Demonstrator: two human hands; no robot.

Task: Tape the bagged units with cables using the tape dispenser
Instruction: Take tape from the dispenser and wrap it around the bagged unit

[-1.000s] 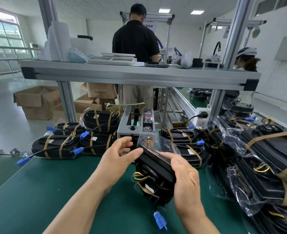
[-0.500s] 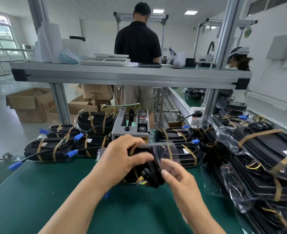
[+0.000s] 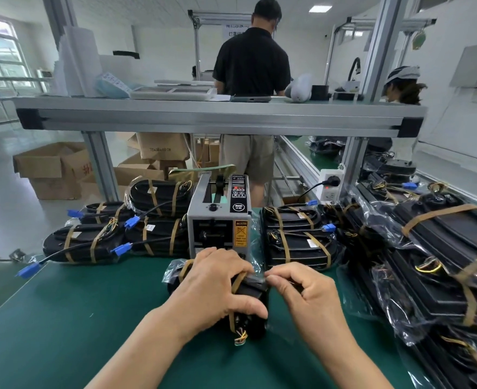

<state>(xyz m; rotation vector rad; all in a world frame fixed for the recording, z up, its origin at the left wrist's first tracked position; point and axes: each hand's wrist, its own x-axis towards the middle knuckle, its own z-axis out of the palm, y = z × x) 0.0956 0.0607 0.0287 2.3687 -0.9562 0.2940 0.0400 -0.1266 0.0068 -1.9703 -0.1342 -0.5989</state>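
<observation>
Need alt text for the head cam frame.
The left hand grips a black bagged unit on the green bench while the right hand pinches its clear bag. A grey tape dispenser stands behind, among stacks of taped units.

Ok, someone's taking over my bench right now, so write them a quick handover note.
Left hand: grips the bagged unit on the green mat, just in front of the tape dispenser.
Right hand: pinches the bag's loose plastic at the unit's right end.
Done: banded units lie in a left stack and a right stack beside the dispenser.
Left: probably tape down this fold, then work the far-right pile. Whether that pile needs more tape is unclear.
</observation>
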